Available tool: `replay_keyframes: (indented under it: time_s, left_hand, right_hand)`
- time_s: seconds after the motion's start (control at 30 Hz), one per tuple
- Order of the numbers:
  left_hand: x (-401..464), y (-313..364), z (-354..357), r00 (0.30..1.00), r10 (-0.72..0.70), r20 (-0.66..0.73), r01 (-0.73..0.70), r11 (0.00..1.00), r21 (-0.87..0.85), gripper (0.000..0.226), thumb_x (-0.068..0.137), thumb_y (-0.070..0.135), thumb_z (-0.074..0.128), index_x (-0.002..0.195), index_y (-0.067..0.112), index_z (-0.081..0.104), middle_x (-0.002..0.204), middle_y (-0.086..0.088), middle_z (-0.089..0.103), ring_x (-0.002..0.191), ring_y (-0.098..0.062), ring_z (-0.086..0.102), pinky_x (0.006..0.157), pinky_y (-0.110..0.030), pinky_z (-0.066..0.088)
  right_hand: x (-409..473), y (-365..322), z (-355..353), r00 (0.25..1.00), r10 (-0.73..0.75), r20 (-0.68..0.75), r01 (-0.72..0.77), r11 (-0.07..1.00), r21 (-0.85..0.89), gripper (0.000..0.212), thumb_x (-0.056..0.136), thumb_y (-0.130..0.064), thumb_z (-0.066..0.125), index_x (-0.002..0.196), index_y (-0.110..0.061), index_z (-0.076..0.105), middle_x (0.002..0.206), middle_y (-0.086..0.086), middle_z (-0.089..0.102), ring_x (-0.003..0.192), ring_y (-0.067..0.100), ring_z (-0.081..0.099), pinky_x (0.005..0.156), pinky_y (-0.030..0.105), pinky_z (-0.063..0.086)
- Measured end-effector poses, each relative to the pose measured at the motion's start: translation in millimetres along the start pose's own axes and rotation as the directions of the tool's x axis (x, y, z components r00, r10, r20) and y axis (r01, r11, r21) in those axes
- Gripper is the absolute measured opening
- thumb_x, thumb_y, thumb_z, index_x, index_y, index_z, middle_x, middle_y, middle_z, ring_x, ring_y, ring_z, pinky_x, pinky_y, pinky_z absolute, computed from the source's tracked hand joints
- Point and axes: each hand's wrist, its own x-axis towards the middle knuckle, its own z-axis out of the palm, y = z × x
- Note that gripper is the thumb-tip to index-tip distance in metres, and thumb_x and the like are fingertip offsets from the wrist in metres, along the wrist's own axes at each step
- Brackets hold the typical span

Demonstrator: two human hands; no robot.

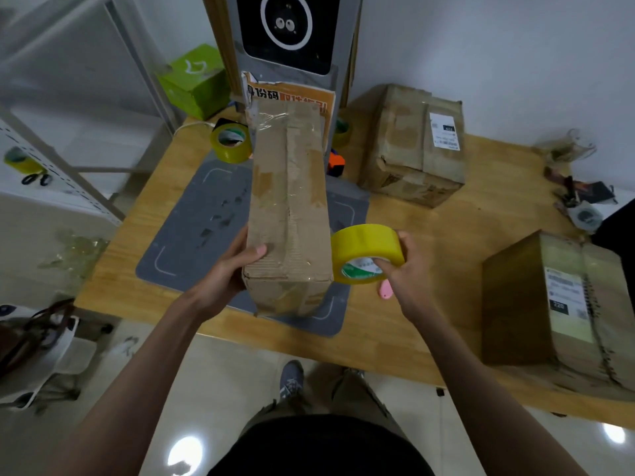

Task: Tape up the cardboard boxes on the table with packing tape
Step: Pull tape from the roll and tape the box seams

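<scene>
A long, worn cardboard box (288,201) lies lengthwise on the grey mat (196,228) in the middle of the wooden table (429,269). Old tape patches cover its top. My left hand (233,266) grips the near left corner of this box, thumb on top. My right hand (402,269) holds a yellow roll of packing tape (367,252) just right of the box's near end, with fingers through the core. A small pink object (385,290) sticks out under that hand.
Two more taped boxes stand on the table, one at the back right (415,146) and one at the near right (556,310). A second tape roll (232,142) sits behind the mat, by a grey scanner stand (288,46). A green box (196,80) is at the back left.
</scene>
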Motion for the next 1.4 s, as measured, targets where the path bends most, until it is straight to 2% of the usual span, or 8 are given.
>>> replay_keyframes:
  time_s: [0.3,0.53,0.63,0.73,0.83,0.97,1.2,1.4]
  left_hand:
    - [-3.7,-31.6,15.2,0.992,-0.109,-0.062,0.069,0.888,-0.455,0.066,0.091,0.015,0.053,0.153,0.003,0.035,0.120,-0.011,0.070,0.104,-0.025,0.071,0.079,-0.032,0.060]
    - [-11.3,-8.0,-25.7,0.969,-0.066,-0.238,0.060,0.998,-0.034,0.065,0.105,0.007,0.041,0.146,0.058,0.036,0.140,0.008,0.060,0.123,-0.020,0.060,0.097,-0.044,0.053]
    - [-15.3,5.9,-31.3,0.964,-0.123,-0.236,0.180,0.955,0.237,0.050,0.101,0.051,0.047,0.147,0.061,0.031,0.154,0.021,0.035,0.135,-0.015,0.038,0.107,-0.047,0.038]
    - [-18.1,19.5,-22.1,0.942,-0.186,-0.281,0.274,0.907,0.321,0.118,0.055,0.094,0.059,0.156,0.050,0.017,0.147,0.021,0.030,0.135,-0.014,0.034,0.109,-0.049,0.033]
    - [-14.5,22.2,-17.6,0.904,-0.210,-0.374,0.334,0.891,0.307,0.136,0.038,0.099,0.061,0.155,0.039,0.024,0.138,0.004,0.041,0.123,-0.024,0.045,0.098,-0.048,0.039]
    - [-0.2,16.3,-22.0,0.838,-0.219,-0.500,0.367,0.905,0.217,0.090,0.068,0.084,0.057,0.134,0.026,0.039,0.125,-0.005,0.051,0.118,-0.029,0.052,0.086,-0.044,0.044]
    - [9.5,21.2,-29.9,0.832,-0.314,-0.457,0.442,0.873,0.205,0.112,0.038,0.080,0.066,0.139,0.038,0.037,0.110,-0.015,0.060,0.087,-0.030,0.058,0.073,-0.039,0.047]
    - [13.6,16.2,-34.1,0.878,-0.298,-0.374,0.392,0.897,0.204,0.049,0.063,0.070,0.067,0.105,0.045,0.063,0.105,-0.009,0.066,0.090,-0.028,0.062,0.074,-0.036,0.047]
  right_hand:
    - [-22.8,-40.3,-5.1,0.964,-0.177,-0.200,0.200,0.975,0.101,0.045,0.073,-0.010,0.067,0.104,-0.038,0.048,0.097,-0.016,0.052,0.084,-0.016,0.054,0.072,0.004,0.042]
    - [-22.5,-48.5,23.8,0.954,-0.299,0.019,0.299,0.954,-0.004,0.055,0.080,-0.024,0.071,0.131,-0.023,0.050,0.118,-0.009,0.057,0.107,0.013,0.059,0.083,0.041,0.055]
    - [-17.4,-53.2,38.0,0.922,-0.359,0.148,0.361,0.932,0.008,0.062,0.085,-0.012,0.070,0.141,-0.018,0.044,0.137,-0.001,0.052,0.122,0.020,0.053,0.094,0.048,0.053]
    - [-13.2,-55.1,50.5,0.909,-0.342,0.238,0.345,0.938,0.028,0.068,0.087,-0.010,0.072,0.145,-0.025,0.038,0.144,-0.003,0.045,0.128,0.020,0.050,0.099,0.047,0.052]
    - [-16.3,-55.3,62.0,0.934,-0.221,0.279,0.215,0.975,0.053,0.072,0.089,-0.013,0.074,0.145,-0.025,0.031,0.141,-0.004,0.046,0.122,0.014,0.054,0.098,0.034,0.054]
    - [-17.3,-56.4,70.8,0.927,-0.246,0.282,0.242,0.969,0.051,0.062,0.090,-0.009,0.073,0.141,-0.013,0.038,0.135,-0.003,0.046,0.113,0.001,0.052,0.087,0.018,0.053]
    - [-17.9,-51.5,79.0,0.906,-0.239,0.348,0.258,0.966,-0.007,0.062,0.088,-0.018,0.074,0.138,-0.021,0.037,0.150,0.004,0.043,0.126,0.020,0.052,0.093,0.049,0.055]
    - [-14.7,-60.2,73.5,0.898,-0.301,0.321,0.350,0.931,-0.107,0.061,0.081,-0.008,0.073,0.132,-0.022,0.043,0.135,0.004,0.051,0.117,0.018,0.051,0.091,0.040,0.050]
